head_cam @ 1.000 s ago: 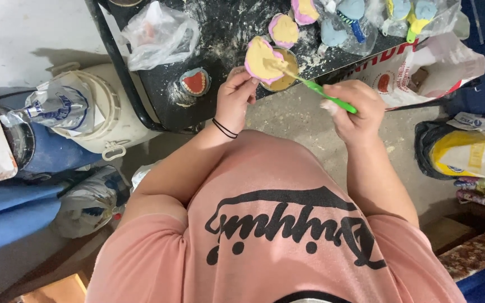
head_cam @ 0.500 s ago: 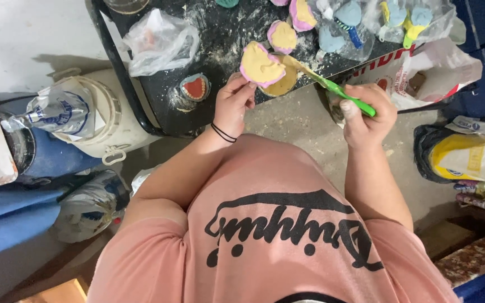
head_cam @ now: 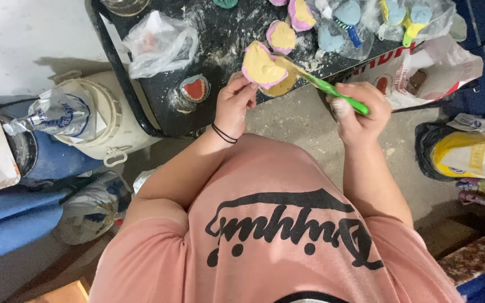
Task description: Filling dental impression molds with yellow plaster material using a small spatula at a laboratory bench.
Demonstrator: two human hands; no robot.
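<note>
We hold a pink mould [head_cam: 262, 67] filled with yellow paste above the table edge, left hand [head_cam: 236, 104] clamped on its rim. Our right hand [head_cam: 360, 109] is closed around a green-handled tool [head_cam: 332, 90], tip touching the paste. The black table [head_cam: 225, 33] is dusted with powder and carries more filled moulds [head_cam: 282, 36] and a clear bag [head_cam: 158, 42]. A white bucket [head_cam: 105, 120] stands on the concrete floor [head_cam: 304, 126].

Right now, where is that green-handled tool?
In the head view, the green-handled tool is gripped in the right hand, right of centre, its tip touching the yellow-filled pink mould held by the left hand over the black table's edge.
</note>
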